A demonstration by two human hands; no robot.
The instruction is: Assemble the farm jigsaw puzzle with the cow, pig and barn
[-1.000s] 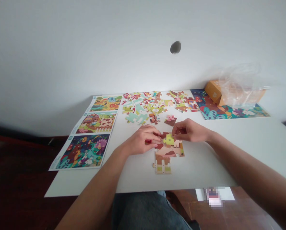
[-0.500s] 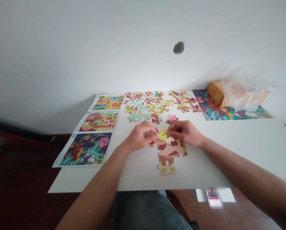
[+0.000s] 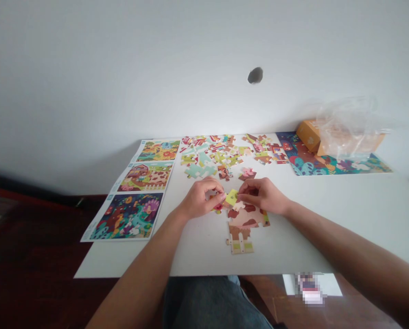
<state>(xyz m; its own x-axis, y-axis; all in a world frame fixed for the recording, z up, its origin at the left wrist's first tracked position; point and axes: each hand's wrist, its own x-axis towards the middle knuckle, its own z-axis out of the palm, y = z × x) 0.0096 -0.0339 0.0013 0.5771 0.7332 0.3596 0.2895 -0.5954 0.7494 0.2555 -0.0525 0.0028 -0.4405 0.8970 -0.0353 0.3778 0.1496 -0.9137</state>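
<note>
Reference: clock centre at the yellow-green cardboard jigsaw piece [image 3: 231, 198]; 12 o'clock faces the wall.

The piece is between both hands, tilted, at the upper-left edge of the joined cream-and-brown cardboard cow section [image 3: 248, 215], which extends from 4 to 6 o'clock and ends in a white-fence strip [image 3: 242, 246]. Full contact between piece and section cannot be determined.

Left hand [image 3: 204, 197], at 9 o'clock: thumb and fingertips drawn together, pinching the near edge of the piece. A red-and-green jigsaw piece [image 3: 218, 207] lies partly hidden beneath these fingers.

Right hand [image 3: 260, 195], at 3 o'clock: thumb and forefinger nearly closed, pinching the opposite edge.

Surroundings on the white rectangular table [image 3: 197, 256]: pink-and-brown pig piece [image 3: 247, 173], 1 o'clock; loose multicoloured pieces, 11 to 1 o'clock; white paper sheet with three printed pictures [image 3: 144, 177], 9 to 10 o'clock; orange cardboard box [image 3: 307, 137] with clear plastic bag [image 3: 348, 132], 2 o'clock.
</note>
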